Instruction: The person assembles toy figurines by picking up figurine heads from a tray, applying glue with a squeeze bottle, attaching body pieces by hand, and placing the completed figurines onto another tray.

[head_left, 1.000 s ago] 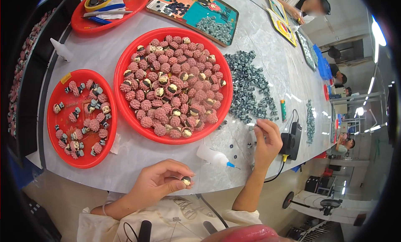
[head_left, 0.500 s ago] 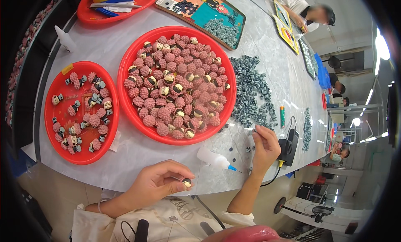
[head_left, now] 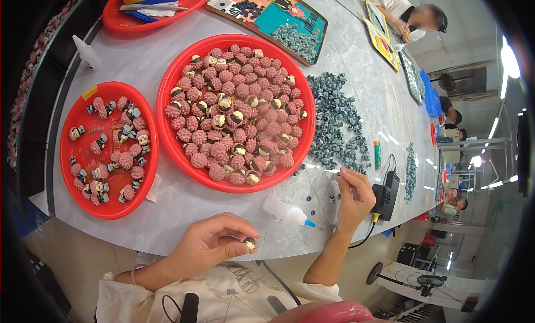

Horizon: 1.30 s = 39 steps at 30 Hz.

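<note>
Between the thumb and fingers of my left hand [head_left: 214,238] is a small figurine head [head_left: 249,243], its dark and cream side showing. My right hand [head_left: 355,196] is raised over the table beside the loose grey-blue parts, its thumb and forefinger pinched together; whatever sits at the tips is too small to make out. A white squeeze bottle [head_left: 283,210] with a blue needle tip lies between my hands. In front of me stands a big red tray [head_left: 163,120] heaped with pink, bumpy-haired figurine heads [head_left: 223,150]. Many grey-blue figurine bodies [head_left: 334,122] are spread to its right.
A smaller red tray [head_left: 69,178] at left holds several joined figurines. Behind are a red tray with tools [head_left: 114,22] and a rectangular tray [head_left: 306,22] of small parts. A green tube [head_left: 377,155] and a black corded device [head_left: 385,192] lie right. A co-worker [head_left: 412,22] sits far right.
Almost nothing differs. Both hands keep their places and their grips, and the trays and bottle have not moved.
</note>
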{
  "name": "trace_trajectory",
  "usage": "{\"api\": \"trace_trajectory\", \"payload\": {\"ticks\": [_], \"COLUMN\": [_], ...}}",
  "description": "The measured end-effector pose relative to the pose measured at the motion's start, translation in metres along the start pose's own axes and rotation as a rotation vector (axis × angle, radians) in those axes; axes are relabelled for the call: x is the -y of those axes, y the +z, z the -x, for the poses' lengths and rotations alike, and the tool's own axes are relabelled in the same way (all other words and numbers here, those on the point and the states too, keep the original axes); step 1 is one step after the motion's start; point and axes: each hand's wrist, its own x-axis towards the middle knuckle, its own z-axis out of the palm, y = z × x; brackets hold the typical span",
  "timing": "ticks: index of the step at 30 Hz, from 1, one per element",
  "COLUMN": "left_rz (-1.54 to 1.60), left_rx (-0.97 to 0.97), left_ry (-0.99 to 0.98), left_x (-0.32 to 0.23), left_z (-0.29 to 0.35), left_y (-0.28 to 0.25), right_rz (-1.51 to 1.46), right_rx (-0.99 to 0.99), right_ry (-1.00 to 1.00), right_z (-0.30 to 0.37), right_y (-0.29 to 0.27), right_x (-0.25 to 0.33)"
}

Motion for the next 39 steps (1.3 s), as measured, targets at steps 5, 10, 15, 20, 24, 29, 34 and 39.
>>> {"api": "trace_trajectory", "payload": {"ticks": [5, 10, 15, 20, 24, 29, 34, 39], "left_rz": [-0.063, -0.077, -0.075, -0.032, -0.052, -0.073, -0.064, -0.070], "left_rx": [-0.056, -0.041, -0.049, -0.001, -0.025, -0.049, -0.048, -0.042], "left_ry": [0.047, 0.054, 0.051, -0.011, 0.028, 0.045, 0.057, 0.066], "left_x": [0.0016, 0.0019, 0.0009, -0.0001, 0.0013, 0.0013, 0.0019, 0.0027], "left_z": [-0.0008, -0.0009, 0.0002, -0.0012, -0.0006, -0.0007, -0.0004, -0.0005], "left_y": [0.0024, 0.0024, 0.0020, 0.0019, 0.0017, 0.0025, 0.0028, 0.0026], "right_rz": [0.074, 0.072, 0.046, 0.061, 0.071, 0.075, 0.017, 0.005], "right_rx": [0.010, 0.018, 0.028, 0.026, 0.037, 0.022, -0.020, 0.003], "right_ry": [-0.041, -0.085, -0.091, -0.087, -0.078, -0.088, -0.006, -0.028], "right_z": [-0.0011, -0.0012, -0.0010, 0.0001, -0.0007, -0.0015, 0.0001, -0.0005], "right_y": [-0.0009, -0.0006, 0.0004, -0.0033, -0.0017, -0.0010, 0.0007, 0.0001], "right_x": [0.0044, 0.0070, 0.0055, 0.0035, 0.0069, 0.0062, 0.0004, 0.0007]}}
